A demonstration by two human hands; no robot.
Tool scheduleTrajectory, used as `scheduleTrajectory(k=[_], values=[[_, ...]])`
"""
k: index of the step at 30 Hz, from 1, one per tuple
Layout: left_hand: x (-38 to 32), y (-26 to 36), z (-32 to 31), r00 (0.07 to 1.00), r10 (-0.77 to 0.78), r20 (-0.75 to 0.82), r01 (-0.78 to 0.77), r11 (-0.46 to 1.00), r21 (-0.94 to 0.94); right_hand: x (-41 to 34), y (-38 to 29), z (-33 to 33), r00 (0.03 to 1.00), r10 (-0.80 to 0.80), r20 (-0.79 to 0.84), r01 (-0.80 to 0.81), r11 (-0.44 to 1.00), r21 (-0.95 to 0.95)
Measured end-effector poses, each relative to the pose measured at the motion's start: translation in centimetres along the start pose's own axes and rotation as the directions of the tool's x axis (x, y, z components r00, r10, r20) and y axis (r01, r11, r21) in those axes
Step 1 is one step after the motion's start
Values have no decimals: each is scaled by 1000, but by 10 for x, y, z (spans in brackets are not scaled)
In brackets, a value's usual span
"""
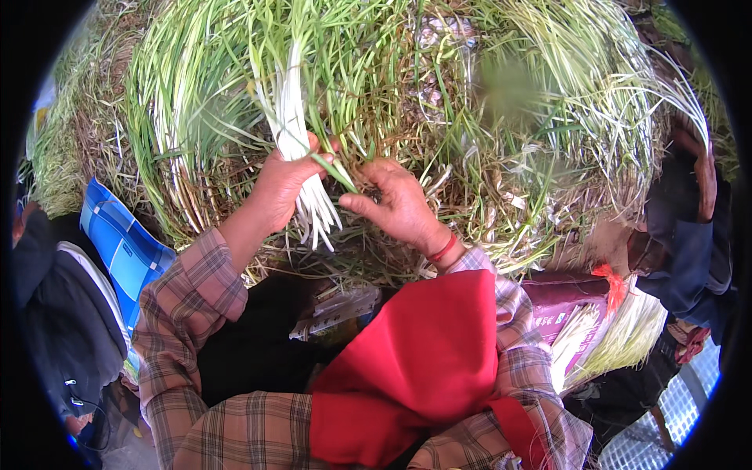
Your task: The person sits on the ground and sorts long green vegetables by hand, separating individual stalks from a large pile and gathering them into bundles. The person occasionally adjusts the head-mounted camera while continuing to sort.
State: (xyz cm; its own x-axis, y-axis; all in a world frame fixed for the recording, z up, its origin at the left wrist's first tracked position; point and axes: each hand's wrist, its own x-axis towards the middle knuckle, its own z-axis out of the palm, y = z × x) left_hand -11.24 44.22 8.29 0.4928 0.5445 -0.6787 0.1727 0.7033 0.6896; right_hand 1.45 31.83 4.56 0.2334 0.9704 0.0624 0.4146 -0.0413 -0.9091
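Observation:
My left hand (285, 182) is closed around a bundle of peeled white stems (289, 111), allium-like, with long green leaves fanning out at the far end. The cut-looking white ends hang below the fist. A single green stalk (338, 167) slants down from the left fingertips towards my right hand (396, 200). The right thumb and index finger are on either side of its lower end; whether they pinch it is unclear. A red cord circles the right wrist. Under and beyond both hands lies a big heap of green stalks (376, 76) with brown, withered leaves among them.
A person in dark clothing (681, 247) at the right holds pale stalks. Beside them lie a purple printed bag (564, 288) and a bundle of stalks (623, 335) with a red tie. To the left are a blue checked cushion-like item (126, 235) and another person's dark sleeve (64, 311).

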Motion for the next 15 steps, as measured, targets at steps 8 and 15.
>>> scheduleTrajectory(k=[8, 15], values=[[4, -6, 3, 985, 155, -69, -155, 988, 13, 9, -1, 0, 954, 157, -256, -152, 988, 36], [18, 5, -11, 933, 268, -240, -297, 950, -93, -12, 53, -14, 827, 458, -327, -170, 757, 631]])
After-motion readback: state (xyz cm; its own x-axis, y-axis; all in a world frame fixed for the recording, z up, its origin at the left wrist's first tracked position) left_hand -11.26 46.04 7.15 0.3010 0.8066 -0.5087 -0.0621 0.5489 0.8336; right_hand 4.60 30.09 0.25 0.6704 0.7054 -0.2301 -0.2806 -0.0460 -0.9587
